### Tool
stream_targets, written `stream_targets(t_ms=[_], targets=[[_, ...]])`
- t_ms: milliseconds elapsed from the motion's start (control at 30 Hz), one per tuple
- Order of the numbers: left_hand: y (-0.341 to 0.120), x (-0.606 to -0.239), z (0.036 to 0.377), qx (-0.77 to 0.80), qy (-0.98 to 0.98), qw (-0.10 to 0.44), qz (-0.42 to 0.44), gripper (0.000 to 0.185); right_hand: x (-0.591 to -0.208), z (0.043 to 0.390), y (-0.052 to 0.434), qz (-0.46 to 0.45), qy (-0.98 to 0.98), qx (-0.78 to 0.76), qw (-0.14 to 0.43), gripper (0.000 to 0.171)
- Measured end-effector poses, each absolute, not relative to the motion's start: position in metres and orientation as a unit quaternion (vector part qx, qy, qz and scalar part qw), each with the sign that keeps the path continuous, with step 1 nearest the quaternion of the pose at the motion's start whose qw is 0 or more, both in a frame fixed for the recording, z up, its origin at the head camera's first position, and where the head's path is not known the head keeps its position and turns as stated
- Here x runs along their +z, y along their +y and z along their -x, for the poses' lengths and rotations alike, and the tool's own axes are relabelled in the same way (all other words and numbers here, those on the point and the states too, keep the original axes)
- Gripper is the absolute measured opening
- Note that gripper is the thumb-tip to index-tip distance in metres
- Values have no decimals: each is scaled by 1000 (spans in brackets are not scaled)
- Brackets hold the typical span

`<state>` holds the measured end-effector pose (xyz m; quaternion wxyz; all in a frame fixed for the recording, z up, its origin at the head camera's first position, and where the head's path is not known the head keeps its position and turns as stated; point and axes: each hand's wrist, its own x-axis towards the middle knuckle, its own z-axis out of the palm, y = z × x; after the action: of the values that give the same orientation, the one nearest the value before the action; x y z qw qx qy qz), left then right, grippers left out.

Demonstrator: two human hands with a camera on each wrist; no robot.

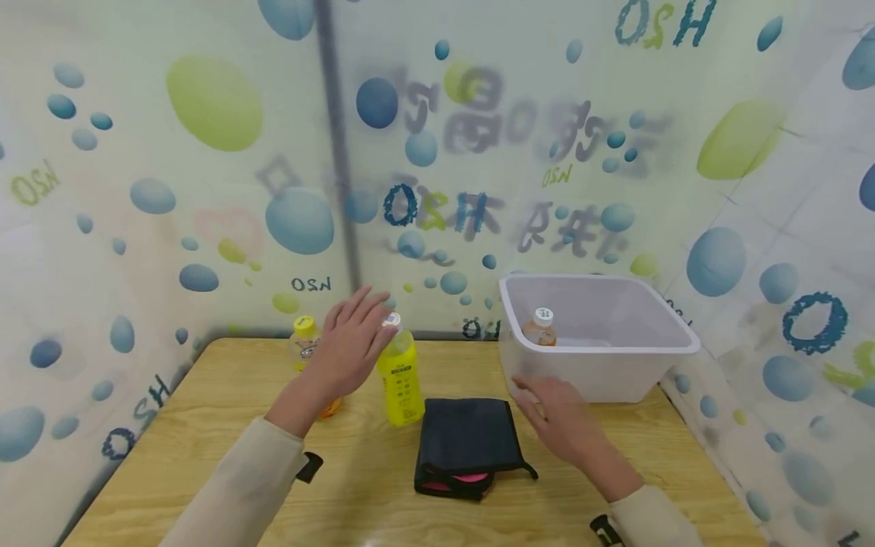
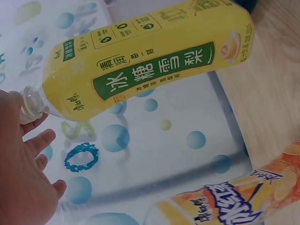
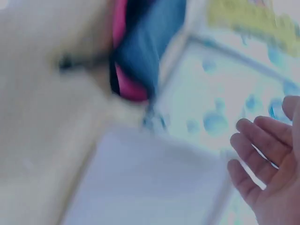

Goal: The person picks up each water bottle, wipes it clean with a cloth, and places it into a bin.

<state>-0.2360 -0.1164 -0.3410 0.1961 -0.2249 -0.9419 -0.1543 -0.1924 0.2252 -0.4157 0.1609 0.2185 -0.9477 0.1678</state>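
Note:
My left hand (image 1: 349,342) is at the white cap of a yellow-labelled drink bottle (image 1: 401,384), its fingers extended beside the neck. In the left wrist view this bottle (image 2: 154,61) shows a green panel with white characters. Partly hidden behind that hand and forearm is an iced tea bottle with a yellow cap (image 1: 304,327); its orange label (image 2: 229,201) shows in the left wrist view. With loosely spread fingers and nothing held, my right hand (image 1: 560,418) is in front of the white plastic bin (image 1: 601,372). A white-capped bottle (image 1: 541,328) stands inside the bin.
A black fabric pouch (image 1: 468,433) with pink inside lies on the wooden table (image 1: 355,501), between the yellow-labelled bottle and my right hand. Patterned curtains (image 1: 437,251) enclose the table at the back and sides. The right wrist view is blurred.

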Motion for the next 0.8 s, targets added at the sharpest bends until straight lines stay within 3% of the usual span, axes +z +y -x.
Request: stream_targets(t_ms=[133,267,367,600,800], targets=[[-110,-332,236,-179,-935,199,233,41,-392,197,270,-181,-946,138,231,33],[-101,-319,237,-194,-927,209,244,41,-381,208,308,-151,-950,80,261,39],[-90,-306,238,-198,-920,220,255,40,-375,216,331,-115,-965,42,233,48],[-62,-277,238,-207,-910,232,275,40,-377,237,360,-51,-995,25,78,76],[-39,-254,238,-232,-895,244,294,40,-387,244,365,-34,-997,38,64,81]])
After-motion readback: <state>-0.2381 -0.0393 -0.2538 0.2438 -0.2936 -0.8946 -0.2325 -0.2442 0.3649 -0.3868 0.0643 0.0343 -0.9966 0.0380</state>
